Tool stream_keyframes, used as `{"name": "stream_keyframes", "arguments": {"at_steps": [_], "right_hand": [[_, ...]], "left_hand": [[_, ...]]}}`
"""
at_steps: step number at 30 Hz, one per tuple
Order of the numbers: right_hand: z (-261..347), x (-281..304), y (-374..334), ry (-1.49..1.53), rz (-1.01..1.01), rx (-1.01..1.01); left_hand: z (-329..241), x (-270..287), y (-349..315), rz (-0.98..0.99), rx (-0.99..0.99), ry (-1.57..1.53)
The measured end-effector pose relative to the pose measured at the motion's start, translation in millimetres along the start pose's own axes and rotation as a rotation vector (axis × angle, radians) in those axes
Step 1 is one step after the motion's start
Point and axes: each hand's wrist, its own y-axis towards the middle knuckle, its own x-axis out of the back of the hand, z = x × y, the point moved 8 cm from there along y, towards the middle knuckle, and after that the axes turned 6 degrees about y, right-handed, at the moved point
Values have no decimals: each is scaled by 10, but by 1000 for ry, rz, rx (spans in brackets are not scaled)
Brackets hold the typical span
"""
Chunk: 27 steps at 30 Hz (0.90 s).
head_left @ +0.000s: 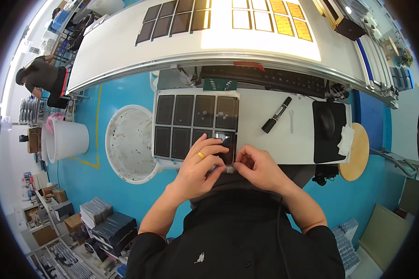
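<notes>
A sheet of dark rectangular panels, set in two rows with pale gaps, lies on the white worktop in front of me. My left hand reaches over its near right part. Its middle fingers rest on the corner panel, while thumb and forefinger come together at the near edge. Just right of that corner, my right hand is closed in a pinch. A small clear, shiny piece shows between the two hands at the edge. What either pinch holds is too small to make out.
Right of the sheet are a black marker, a small wrench and a mouse on a black pad. A keyboard sits behind, below a long bench. A round white bin stands left, a wooden stool right.
</notes>
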Motion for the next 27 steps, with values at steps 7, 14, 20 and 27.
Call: {"name": "stream_keyframes", "arguments": {"at_steps": [7, 14, 20, 27], "right_hand": [[-101, 74, -63, 64, -37, -38], [-100, 87, -175, 151, 32, -102], [-201, 75, -182, 155, 67, -130], [-234, 23, -166, 286, 89, -69]], "left_hand": [[-177, -43, 42, 37, -36, 156], [-247, 98, 8, -221, -47, 46], [-268, -203, 96, -62, 30, 55], [-206, -162, 132, 8, 127, 8]]}}
